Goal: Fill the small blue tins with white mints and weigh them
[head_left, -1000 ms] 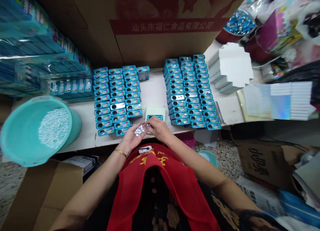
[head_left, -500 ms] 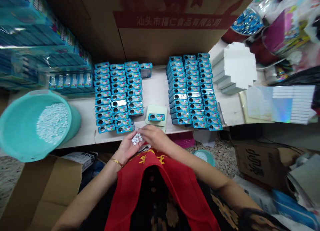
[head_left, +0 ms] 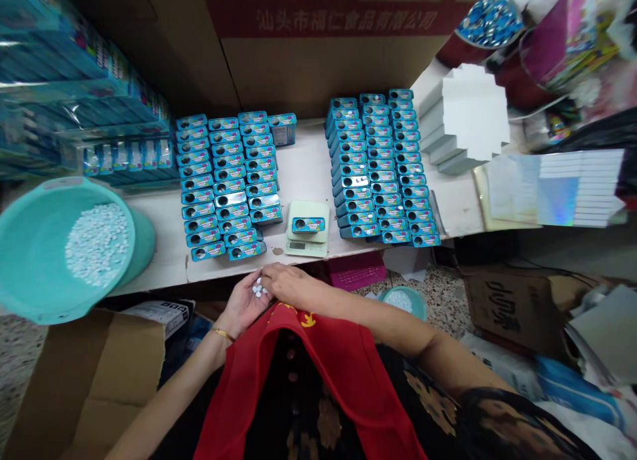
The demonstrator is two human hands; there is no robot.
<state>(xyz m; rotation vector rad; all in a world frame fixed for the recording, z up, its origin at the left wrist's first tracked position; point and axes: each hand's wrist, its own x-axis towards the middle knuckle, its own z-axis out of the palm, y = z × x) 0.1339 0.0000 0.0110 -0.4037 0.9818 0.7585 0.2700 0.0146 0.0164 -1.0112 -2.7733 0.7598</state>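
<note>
My left hand [head_left: 239,308] is cupped, palm up, around a few small white candies [head_left: 257,289] just in front of the table edge. Over that palm bends my right hand [head_left: 286,285], its fingers together and its fingertips at the candies; whether they pinch any is hidden. Beyond my hands a pale green scale [head_left: 294,247] bears one small blue tin [head_left: 308,225] with a dark round opening in its top. Rows of similar blue tins [head_left: 229,184] stand on the left, and more tins [head_left: 383,168] on the right.
A turquoise tub [head_left: 144,241] with many white candies is at the left end. Packed blue boxes [head_left: 99,68] rise behind it. A big cardboard carton [head_left: 318,75] backs the table. White folded card [head_left: 472,115] lies right; a smaller tub [head_left: 421,307] sits below.
My right hand has moved further over my left palm and covers more candies, so fewer show. The view has shifted slightly, and the scale's front now shows in full.
</note>
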